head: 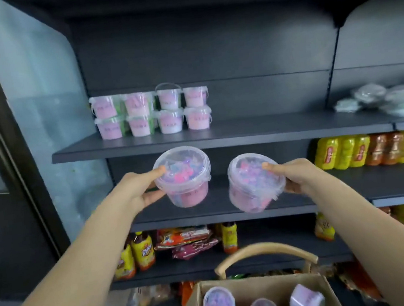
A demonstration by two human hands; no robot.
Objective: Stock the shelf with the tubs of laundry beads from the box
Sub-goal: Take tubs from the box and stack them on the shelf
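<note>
While both arms stretch forward, the left hand has its grip round the left tub and the right hand grasps the right tub, both held in air below the shelf. On its left stand stacked tubs. The near box holds more tubs.

Bare left hand and bare right hand, slender fingers, smooth bare forearms.
</note>
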